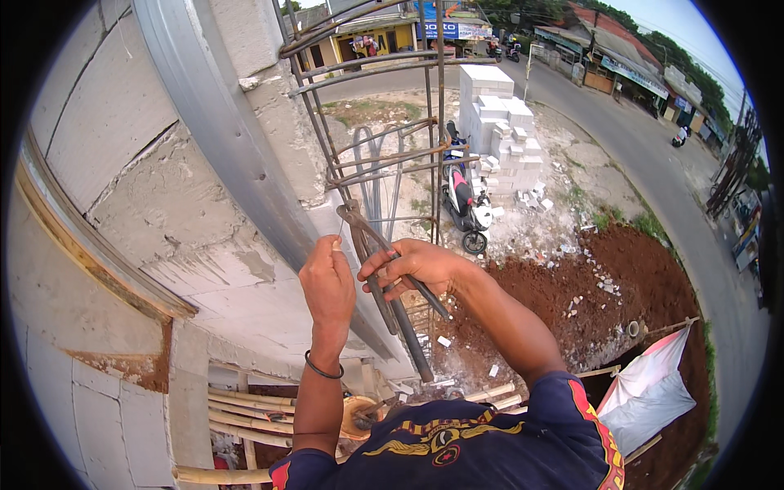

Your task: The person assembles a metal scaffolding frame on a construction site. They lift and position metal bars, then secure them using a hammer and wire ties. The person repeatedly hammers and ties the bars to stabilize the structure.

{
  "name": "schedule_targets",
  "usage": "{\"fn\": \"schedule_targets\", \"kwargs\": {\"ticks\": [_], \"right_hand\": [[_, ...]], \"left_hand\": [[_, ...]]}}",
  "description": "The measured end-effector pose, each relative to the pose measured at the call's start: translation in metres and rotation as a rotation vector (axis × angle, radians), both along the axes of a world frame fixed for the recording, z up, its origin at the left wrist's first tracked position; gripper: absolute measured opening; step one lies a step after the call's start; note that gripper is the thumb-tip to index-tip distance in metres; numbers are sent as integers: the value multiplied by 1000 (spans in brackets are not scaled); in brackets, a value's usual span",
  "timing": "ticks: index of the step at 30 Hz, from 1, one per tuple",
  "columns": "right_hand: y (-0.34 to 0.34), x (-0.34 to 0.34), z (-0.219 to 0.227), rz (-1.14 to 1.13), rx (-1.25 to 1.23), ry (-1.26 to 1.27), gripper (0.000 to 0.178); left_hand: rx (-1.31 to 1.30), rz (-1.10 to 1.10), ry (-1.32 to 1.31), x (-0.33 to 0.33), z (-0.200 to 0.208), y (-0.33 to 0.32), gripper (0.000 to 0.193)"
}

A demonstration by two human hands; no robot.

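Work on the steel cage looks partway along. Several cross-ties already span its upright bars above the hands; whether each is fastened cannot be told at this size. The spot at the head of the pincers appears unfinished, since the tool is there with its handles spread apart. How much remains lower down is hidden behind the hands.

The right hand is partly curled, fingers around the pincers' handles. The left hand is closed, thumb against forefinger, apparently pinching a thin wire just beside the tool's head. The pincers slant at the foot of the visible cage, in front of the wall's corner.

No counter carries the work; it is held in the air beside a pale block wall with a grey metal strip. Below left lie bamboo poles and an orange bucket. The site is outdoors: red-brown soil, a stack of white blocks, a parked scooter and, beyond, a curving road.
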State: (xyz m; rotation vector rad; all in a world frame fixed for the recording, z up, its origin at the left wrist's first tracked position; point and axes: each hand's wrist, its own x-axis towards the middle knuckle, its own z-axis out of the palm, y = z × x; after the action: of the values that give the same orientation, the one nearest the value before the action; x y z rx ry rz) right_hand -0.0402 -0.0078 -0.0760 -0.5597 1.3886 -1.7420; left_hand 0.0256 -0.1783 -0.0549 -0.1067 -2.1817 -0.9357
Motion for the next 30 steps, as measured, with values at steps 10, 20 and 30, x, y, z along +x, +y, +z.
{"fn": "schedule_targets", "kwargs": {"ticks": [10,20,30], "right_hand": [[-4,-14,-2,25,-125,-63,23],[-12,2,2,-130,-127,125,23],[0,19,-17,-263,-23,42,56]], "left_hand": [[23,0,-22,1,-5,0,19],[437,-108,-198,-13,-26,4,27],[1116,-919,-383,-59,-22,24,27]]}}
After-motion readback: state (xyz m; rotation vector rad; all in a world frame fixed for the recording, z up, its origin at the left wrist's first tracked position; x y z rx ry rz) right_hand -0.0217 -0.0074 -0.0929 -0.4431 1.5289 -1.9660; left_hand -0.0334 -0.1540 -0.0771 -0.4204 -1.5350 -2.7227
